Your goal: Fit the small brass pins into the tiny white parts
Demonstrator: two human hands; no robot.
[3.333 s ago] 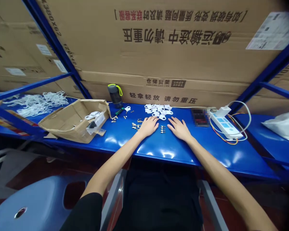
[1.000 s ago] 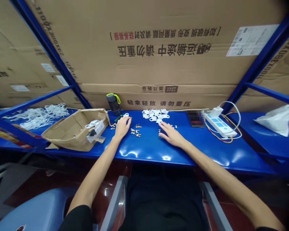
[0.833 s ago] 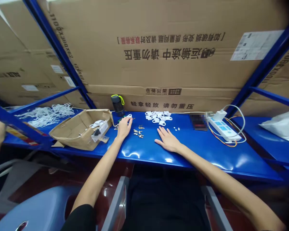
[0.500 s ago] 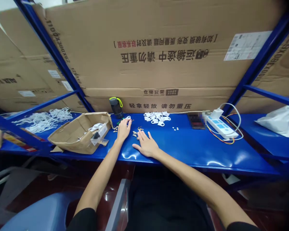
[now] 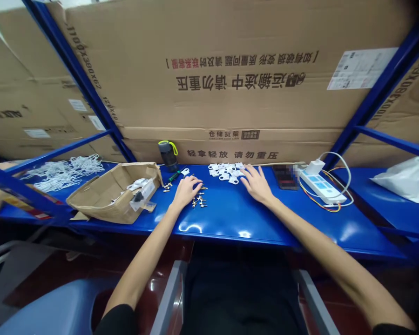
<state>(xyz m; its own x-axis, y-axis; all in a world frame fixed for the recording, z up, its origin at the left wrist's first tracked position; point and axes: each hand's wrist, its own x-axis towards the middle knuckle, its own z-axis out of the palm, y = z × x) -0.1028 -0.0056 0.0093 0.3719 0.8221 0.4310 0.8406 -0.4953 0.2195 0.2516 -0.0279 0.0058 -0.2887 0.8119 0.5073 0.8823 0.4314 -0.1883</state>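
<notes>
The right hand (image 5: 257, 185), fingers spread, has swung from the small screws (image 5: 200, 204) left of frame centre to beside the white tags (image 5: 226, 173) mid-frame, now within reach, while the left hand (image 5: 185, 190) curls by the screws, its grip unclear.

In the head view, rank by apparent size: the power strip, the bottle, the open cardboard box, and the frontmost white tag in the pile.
1. Open cardboard box, clearly largest
2. Power strip
3. Bottle
4. Frontmost white tag, clearly smallest

The box looks nearer than the bottle, which may exaggerate its lead.
</notes>
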